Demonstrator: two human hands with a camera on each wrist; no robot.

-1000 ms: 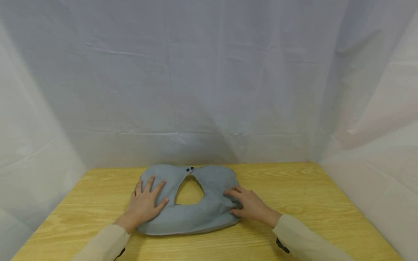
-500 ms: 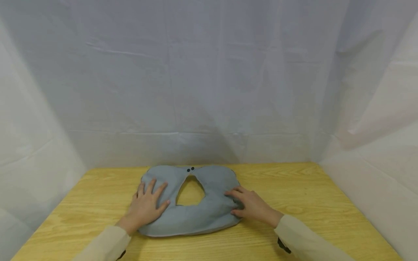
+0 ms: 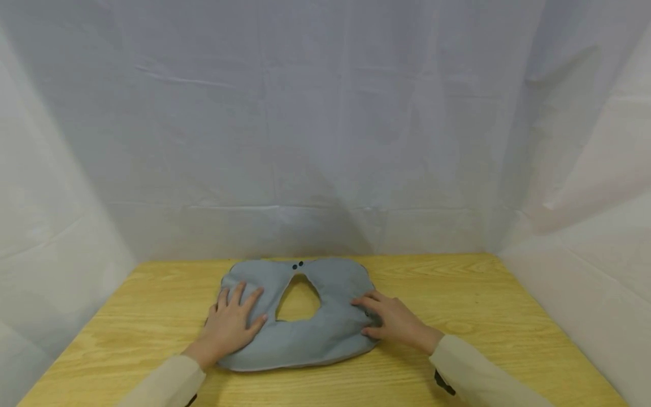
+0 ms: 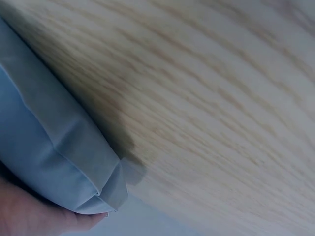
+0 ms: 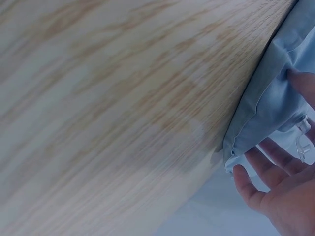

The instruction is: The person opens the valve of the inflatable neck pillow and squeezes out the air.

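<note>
A grey-blue inflatable neck pillow [image 3: 300, 342] lies on the table, its two rounded lobes meeting at dark snap buttons [image 3: 297, 265] on the far side. My left hand [image 3: 226, 325] rests on its left lobe with the fingers spread. In the left wrist view only part of that hand [image 4: 34, 211] shows, under the pillow's edge seam [image 4: 54, 137]. At the right side my right hand [image 3: 394, 319] touches the pillow with loosely bent fingers. The right wrist view shows a clear plastic valve [image 5: 302, 132] on the fabric, close to the fingers.
The pillow lies on a yellow wood-grain table [image 3: 488, 328], near its back edge. White sheeting [image 3: 325, 141] hangs right behind the table, with more sheeting along both sides. Light-coloured sleeves [image 3: 478, 370] reach in from the front.
The neck pillow and both hands have shifted very slightly to the right and toward me. Both hands have stayed on the pillow, their fingers placed much as before.
</note>
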